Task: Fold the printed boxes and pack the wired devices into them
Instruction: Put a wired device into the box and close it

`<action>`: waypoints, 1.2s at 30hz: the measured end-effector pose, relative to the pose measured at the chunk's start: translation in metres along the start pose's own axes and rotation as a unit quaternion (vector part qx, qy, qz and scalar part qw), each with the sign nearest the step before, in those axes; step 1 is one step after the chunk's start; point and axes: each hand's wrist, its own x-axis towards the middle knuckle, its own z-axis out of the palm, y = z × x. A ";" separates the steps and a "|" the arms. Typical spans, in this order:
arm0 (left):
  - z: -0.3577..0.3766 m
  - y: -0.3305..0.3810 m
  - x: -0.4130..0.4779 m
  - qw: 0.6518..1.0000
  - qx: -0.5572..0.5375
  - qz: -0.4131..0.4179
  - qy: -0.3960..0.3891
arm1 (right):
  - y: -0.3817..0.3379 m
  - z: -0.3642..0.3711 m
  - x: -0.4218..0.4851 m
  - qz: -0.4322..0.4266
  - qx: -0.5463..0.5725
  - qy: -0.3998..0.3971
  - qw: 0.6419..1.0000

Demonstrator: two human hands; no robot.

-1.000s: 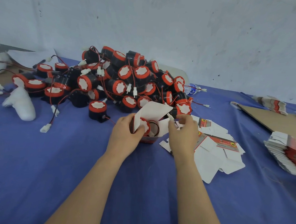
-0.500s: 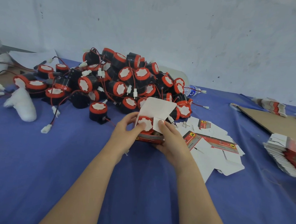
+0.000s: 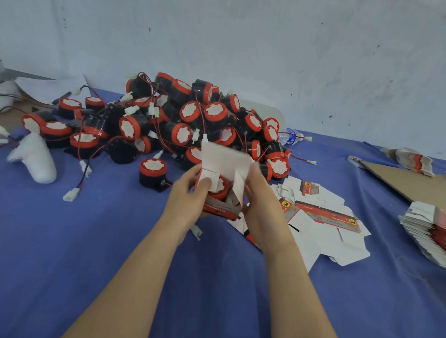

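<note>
Left hand [image 3: 188, 200] has pressed a flap [image 3: 214, 180] onto one red-capped black device [image 3: 222, 191] inside one red printed cardboard box [image 3: 221, 208]; right hand [image 3: 261, 200] grips it. Dozens more devices [image 3: 189, 112] crowd the blue-clothed worktop [image 3: 81, 251] at its far edge.

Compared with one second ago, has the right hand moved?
Yes. The right hand has shifted left, toward the lone device on the cloth, and now grips the right side of the box.

Red printed box [image 3: 221, 208] flaps open, red-capped wired device [image 3: 219, 188] inside, device pile [image 3: 183, 122] behind
</note>
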 end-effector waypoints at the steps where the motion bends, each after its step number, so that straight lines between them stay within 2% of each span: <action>1: 0.000 -0.001 0.000 0.999 0.026 0.016 -0.011 | -0.002 -0.001 0.001 0.003 -0.006 0.013 1.000; 4: -0.001 -0.002 -0.002 0.996 0.078 0.028 -0.018 | -0.002 -0.003 0.000 -0.010 -0.075 0.008 0.997; 7: -0.005 -0.003 0.002 0.997 0.078 -0.006 0.010 | 0.002 -0.006 -0.003 -0.050 -0.171 -0.035 0.983; 10: -0.005 0.006 0.004 0.994 -0.050 -0.088 0.040 | 0.005 -0.006 -0.003 -0.088 -0.219 -0.021 0.972; 11: -0.004 0.006 0.005 0.992 -0.062 -0.099 0.041 | 0.006 -0.005 -0.002 -0.094 -0.224 -0.007 0.970; 18: 0.002 0.004 -0.003 0.991 -0.087 -0.059 0.086 | 0.013 0.016 0.000 -0.120 -0.339 0.036 0.932; 24: 0.003 0.007 -0.003 0.994 -0.033 0.028 0.098 | 0.012 0.026 -0.006 -0.090 -0.222 0.004 0.971; 27: 0.005 0.008 -0.002 0.992 -0.021 0.051 0.112 | 0.013 0.036 -0.008 -0.054 -0.142 -0.048 0.987; 29: 0.007 0.009 -0.002 0.990 -0.032 0.048 0.130 | 0.018 0.042 -0.007 -0.042 -0.151 -0.043 0.987; 32: 0.004 0.008 0.001 0.988 -0.077 0.009 0.130 | 0.026 0.046 -0.005 -0.092 -0.246 -0.011 0.965; 36: 0.002 0.005 0.001 0.992 -0.037 0.020 0.122 | 0.021 0.039 -0.004 -0.115 -0.262 0.023 0.958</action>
